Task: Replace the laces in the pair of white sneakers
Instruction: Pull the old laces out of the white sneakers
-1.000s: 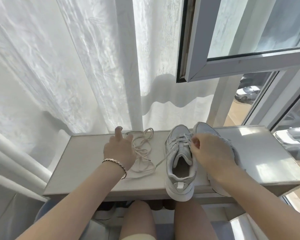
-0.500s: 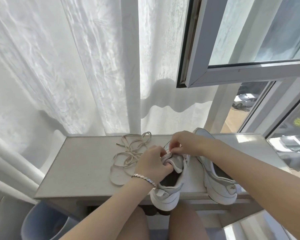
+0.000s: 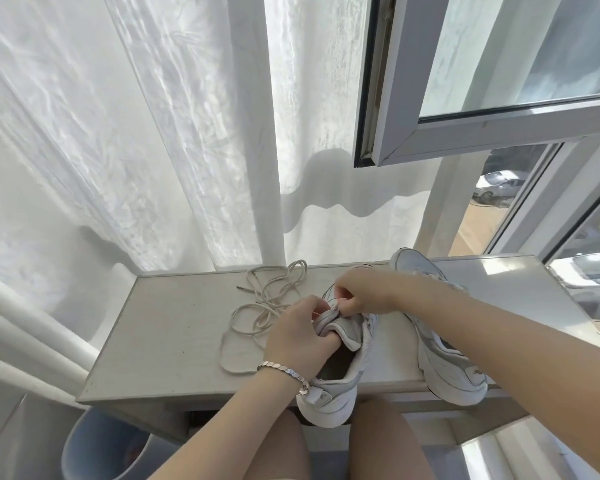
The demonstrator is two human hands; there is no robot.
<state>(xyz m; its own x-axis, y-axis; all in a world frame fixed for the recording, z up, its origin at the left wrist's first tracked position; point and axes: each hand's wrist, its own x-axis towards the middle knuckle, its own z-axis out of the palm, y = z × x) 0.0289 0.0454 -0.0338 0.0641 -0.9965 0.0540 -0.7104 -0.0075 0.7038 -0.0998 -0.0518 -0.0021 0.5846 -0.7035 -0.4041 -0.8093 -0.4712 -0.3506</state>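
Two white sneakers stand on a pale table [image 3: 174,334]. The near sneaker [image 3: 336,386] has its heel over the front edge. My left hand [image 3: 298,334], with a bracelet on the wrist, grips its tongue. My right hand [image 3: 361,294] pinches the lace at the top eyelets of that shoe. The second sneaker [image 3: 440,344] lies to the right, partly hidden under my right forearm. A loose cream lace [image 3: 264,306] lies tangled on the table left of the shoes.
Sheer white curtains [image 3: 153,133] hang behind the table. An open window sash [image 3: 465,116] juts in at the upper right. A blue bucket [image 3: 94,448] sits under the table's left end. My bare knees are below the front edge.
My left hand left the loose lace and came to the near sneaker's tongue. My right hand shifted left onto the lace at its eyelets. The camera moved closer.
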